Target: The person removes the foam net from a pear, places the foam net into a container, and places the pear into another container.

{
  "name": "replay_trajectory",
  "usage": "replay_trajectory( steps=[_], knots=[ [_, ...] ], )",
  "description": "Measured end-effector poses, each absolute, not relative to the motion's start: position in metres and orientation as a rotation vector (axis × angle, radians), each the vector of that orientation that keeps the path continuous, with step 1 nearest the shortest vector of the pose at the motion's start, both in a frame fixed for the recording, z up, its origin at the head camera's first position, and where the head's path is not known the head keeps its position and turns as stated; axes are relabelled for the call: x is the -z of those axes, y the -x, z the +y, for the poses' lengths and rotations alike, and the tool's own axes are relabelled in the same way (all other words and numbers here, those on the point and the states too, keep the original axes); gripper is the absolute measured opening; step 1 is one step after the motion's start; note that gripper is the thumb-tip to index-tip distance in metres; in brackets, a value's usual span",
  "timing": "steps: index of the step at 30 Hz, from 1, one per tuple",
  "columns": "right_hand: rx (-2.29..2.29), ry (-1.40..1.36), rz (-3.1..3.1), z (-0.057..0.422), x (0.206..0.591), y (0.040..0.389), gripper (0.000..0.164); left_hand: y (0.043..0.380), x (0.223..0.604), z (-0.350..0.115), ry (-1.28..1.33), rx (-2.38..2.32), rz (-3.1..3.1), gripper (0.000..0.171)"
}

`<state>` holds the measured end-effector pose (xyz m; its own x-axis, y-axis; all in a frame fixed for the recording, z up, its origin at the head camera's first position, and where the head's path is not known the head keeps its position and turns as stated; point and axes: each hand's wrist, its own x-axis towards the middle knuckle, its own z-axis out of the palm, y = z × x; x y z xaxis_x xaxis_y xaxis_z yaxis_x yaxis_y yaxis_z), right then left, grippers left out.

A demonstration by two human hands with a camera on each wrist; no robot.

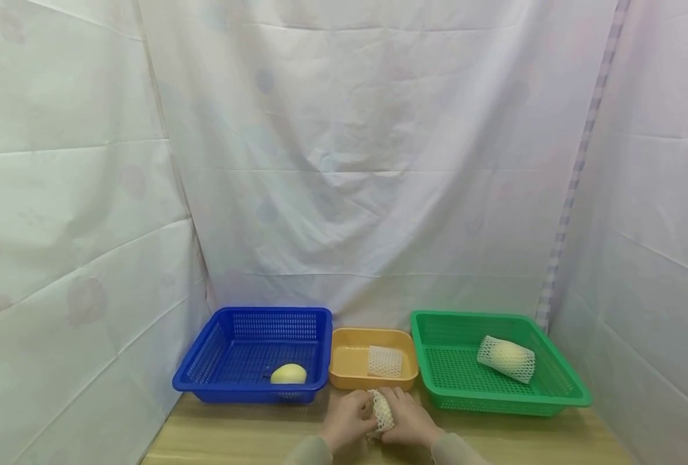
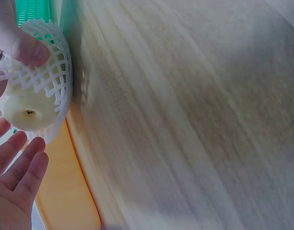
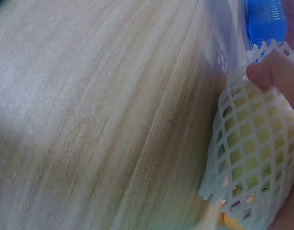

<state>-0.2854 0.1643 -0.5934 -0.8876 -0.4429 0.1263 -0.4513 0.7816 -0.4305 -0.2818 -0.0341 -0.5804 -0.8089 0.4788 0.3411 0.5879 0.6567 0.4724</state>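
Note:
A pale yellow pear [image 2: 29,110] sits partly inside a white foam fruit net [image 3: 254,139], low over the table in front of the orange tray. My right hand [image 1: 409,420] grips the netted pear, with its thumb pressed on the mesh. At the pear's bare end, my left hand [image 1: 346,420] holds its fingers nearly straight, fingertips close to or touching the pear; the exact contact is unclear. The pear's far side is hidden by the hands and net.
A blue basket [image 1: 250,390] at left contains a bare pear [image 1: 288,374]. The orange tray [image 1: 373,383] in the middle holds a flat foam net [image 1: 385,361]. At right, a green basket [image 1: 506,402] holds a netted pear [image 1: 506,357]. White curtains [image 1: 367,161] enclose the wooden table [image 1: 227,433].

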Motion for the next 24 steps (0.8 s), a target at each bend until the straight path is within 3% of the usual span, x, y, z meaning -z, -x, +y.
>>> replay_trajectory(
  steps=[11, 17, 24],
  knots=[
    [-0.715, -0.735, -2.926, 0.165, 0.593, 0.286, 0.091, 0.286, 0.584, -0.028, 0.881, 0.961, -2.732, 0.036],
    [-0.706, -0.737, -2.931, 0.166, 0.594, 0.287, 0.094, 0.289, 0.590, -0.024, 0.897, 0.989, -2.749, 0.057],
    [-0.760, -0.743, -2.959, 0.167, 0.594, 0.289, 0.099, 0.292, 0.593, -0.018, 0.917, 1.105, -2.738, 0.065]
  ],
)
